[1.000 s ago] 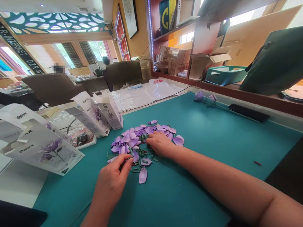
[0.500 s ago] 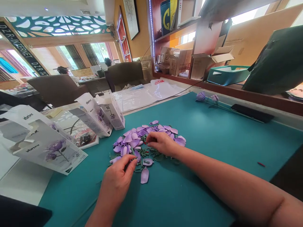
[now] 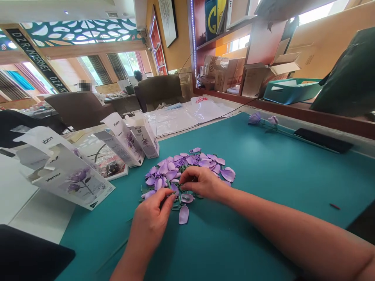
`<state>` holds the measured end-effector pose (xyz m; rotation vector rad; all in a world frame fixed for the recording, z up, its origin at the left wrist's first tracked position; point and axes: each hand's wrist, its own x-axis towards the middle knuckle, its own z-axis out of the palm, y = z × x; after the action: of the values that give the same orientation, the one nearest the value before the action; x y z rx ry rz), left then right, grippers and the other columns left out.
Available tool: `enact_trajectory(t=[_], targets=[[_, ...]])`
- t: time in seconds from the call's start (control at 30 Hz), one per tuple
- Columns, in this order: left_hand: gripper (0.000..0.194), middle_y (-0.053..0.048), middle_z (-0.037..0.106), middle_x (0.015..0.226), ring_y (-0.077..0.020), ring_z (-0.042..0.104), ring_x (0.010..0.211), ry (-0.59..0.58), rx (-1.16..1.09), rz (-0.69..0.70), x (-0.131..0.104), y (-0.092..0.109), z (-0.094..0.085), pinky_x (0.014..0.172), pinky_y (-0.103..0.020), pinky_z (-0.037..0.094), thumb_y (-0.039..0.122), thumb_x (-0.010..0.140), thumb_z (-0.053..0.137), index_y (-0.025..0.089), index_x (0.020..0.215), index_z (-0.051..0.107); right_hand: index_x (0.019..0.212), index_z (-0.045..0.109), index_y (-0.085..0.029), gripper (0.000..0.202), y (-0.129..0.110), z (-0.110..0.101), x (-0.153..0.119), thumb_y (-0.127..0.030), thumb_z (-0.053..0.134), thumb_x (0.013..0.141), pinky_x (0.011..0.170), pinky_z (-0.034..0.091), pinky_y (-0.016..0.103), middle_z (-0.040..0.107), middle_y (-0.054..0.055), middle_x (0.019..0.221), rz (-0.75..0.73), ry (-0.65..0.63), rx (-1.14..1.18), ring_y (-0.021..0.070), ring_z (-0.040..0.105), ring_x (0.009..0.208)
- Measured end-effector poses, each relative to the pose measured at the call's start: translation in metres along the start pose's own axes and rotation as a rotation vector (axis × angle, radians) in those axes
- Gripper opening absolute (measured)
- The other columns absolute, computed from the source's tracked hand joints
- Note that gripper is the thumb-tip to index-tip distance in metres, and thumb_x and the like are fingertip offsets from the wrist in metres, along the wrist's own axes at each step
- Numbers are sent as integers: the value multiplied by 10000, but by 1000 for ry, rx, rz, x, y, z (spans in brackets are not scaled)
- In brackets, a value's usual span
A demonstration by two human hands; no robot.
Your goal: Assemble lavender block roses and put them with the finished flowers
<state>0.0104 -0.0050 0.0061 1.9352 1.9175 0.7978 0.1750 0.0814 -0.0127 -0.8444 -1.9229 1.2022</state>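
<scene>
A heap of purple petal pieces (image 3: 168, 168) with small green parts among them lies on the teal mat (image 3: 263, 168). At the heap's lower left, my left hand (image 3: 156, 210) pinches a thin green piece (image 3: 168, 184) between thumb and fingers. My right hand (image 3: 202, 181) is over the front of the heap, fingers curled and tips close together beside the left fingertips; whatever it holds is too small to make out. Just below the hands lie two loose petals, one (image 3: 183, 215) nearer me and one (image 3: 187, 198) with a small grey-green part in it.
Opened white boxes (image 3: 73, 179) stand at the left, beside a tray (image 3: 117, 174) with a plastic bag. Two purple flowers on stems (image 3: 254, 118) and a black case (image 3: 322, 140) lie at the back right. A small red piece (image 3: 334, 206) is far right.
The view has shifted slightly, moving the scene right in the picture. My right hand has come down and nearer to my left hand, which keeps its pinch.
</scene>
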Motion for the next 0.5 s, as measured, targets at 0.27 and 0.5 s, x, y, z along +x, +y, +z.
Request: enact_trajectory(t=[0.27,0.5], targets=[[302,14,667,697,-167,599,630,-19,-16,9,-2,1,-2,568,-267,405,451,868,424,241,882,641,803,612,-169,103,-3,3,-5,-180,687,732,503,355,180,517,-61,608,-82,-63,-41,69,466,556],[293,10,680,726,-171,610,658,-23,-22,12,-2,2,-1,581,-268,413,441,866,432,245,893,649,807,614,-172,81,-3,6,-5,-123,650,755,562,387,180,589,-39,688,-158,-54,-142,79,531,624]])
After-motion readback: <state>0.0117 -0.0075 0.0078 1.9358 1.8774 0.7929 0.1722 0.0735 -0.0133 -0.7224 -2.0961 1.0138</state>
